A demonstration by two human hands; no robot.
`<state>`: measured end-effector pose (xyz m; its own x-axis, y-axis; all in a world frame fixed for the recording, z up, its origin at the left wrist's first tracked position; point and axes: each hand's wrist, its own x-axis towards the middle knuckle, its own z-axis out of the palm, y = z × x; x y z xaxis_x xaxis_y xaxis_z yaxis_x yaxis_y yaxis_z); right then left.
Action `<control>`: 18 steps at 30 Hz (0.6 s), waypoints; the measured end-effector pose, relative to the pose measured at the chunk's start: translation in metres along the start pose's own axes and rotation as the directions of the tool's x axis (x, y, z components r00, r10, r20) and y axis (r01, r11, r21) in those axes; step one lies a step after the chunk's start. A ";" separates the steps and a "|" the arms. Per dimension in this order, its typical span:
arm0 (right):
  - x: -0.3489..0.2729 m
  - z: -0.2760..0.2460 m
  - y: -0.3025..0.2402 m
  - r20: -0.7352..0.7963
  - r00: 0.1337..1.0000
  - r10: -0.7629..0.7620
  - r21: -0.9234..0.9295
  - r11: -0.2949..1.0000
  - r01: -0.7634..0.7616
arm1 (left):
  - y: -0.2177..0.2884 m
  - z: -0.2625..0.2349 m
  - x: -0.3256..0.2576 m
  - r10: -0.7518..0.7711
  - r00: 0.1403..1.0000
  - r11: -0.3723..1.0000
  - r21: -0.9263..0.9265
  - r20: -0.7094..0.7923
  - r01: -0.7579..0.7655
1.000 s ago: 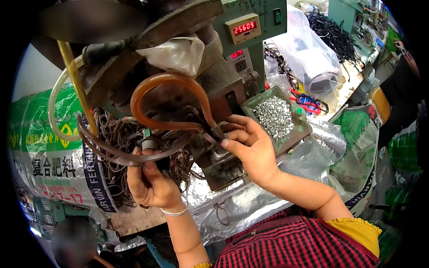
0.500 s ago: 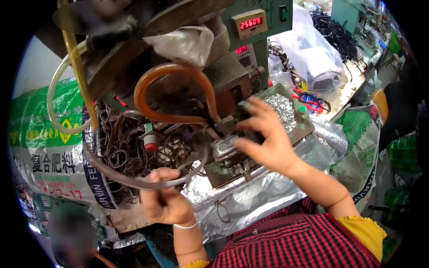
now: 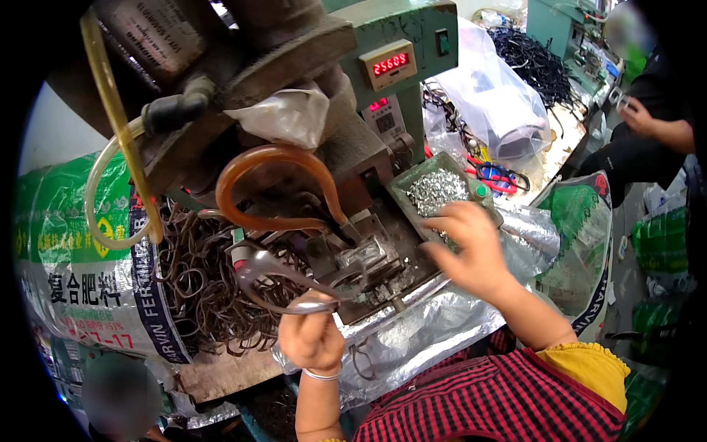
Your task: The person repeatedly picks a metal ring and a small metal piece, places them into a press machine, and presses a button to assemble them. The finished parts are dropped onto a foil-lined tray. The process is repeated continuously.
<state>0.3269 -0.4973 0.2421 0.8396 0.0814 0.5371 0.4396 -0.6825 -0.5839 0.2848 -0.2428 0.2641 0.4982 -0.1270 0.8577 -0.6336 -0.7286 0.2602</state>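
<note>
My left hand (image 3: 313, 337) pinches a translucent brown eyeglass frame (image 3: 274, 274) by its lower edge. The frame is held up in front of the press's small metal fixture (image 3: 362, 254), and its right end overlaps the fixture in the picture. My right hand (image 3: 471, 239) is open, fingers stretched and apart, at the near edge of a green tray (image 3: 479, 193) of small shiny metal pieces (image 3: 436, 191). Whether its fingertips touch any pieces cannot be made out. An orange-brown hose (image 3: 221, 188) loops down to the fixture.
A green press (image 3: 412, 33) with red digital displays rises ahead. Left of the fixture lies a heap of brown frames (image 3: 191, 280), beside a printed woven sack (image 3: 81, 258). Silvery foil (image 3: 420, 346) covers the near edge. Beyond, at right, are a clear plastic bag (image 3: 486, 88) and another person's hand (image 3: 637, 116).
My left hand has moved right with the eyeglass frame, which has turned closer to the fixture. My right hand has withdrawn from the fixture to the metal-piece tray. The view has shifted.
</note>
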 end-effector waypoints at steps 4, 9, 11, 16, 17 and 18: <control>-0.039 -0.010 0.052 -0.105 0.973 0.206 -0.380 0.896 -0.231 | 0.001 0.019 0.015 0.135 0.982 0.988 -0.086 0.132 -0.125; -0.027 0.023 0.076 -0.218 0.974 0.063 -0.327 0.935 -0.134 | -0.007 0.029 0.010 0.226 0.969 0.969 -0.120 0.099 -0.214; -0.017 0.024 0.074 -0.213 0.975 0.063 -0.285 0.951 -0.123 | -0.008 0.029 0.008 0.252 0.963 0.963 -0.121 0.098 -0.240; 0.013 0.019 0.073 -0.212 0.977 0.011 -0.306 0.949 -0.077 | -0.012 0.034 0.009 0.274 0.959 0.956 -0.128 0.067 -0.264; 0.018 0.017 0.075 -0.221 0.975 0.016 -0.275 0.958 -0.078 | -0.012 0.034 0.010 0.287 0.956 0.952 -0.133 0.067 -0.276; 0.023 0.015 0.077 -0.230 0.973 0.021 -0.243 0.967 -0.078 | -0.011 0.034 0.011 0.299 0.952 0.948 -0.138 0.068 -0.288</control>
<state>0.3849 -0.5374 0.2003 0.7529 -0.1023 0.6502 0.2816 -0.8429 -0.4586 0.3182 -0.2591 0.2557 0.3250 -0.3851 0.8638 -0.8255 -0.5612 0.0604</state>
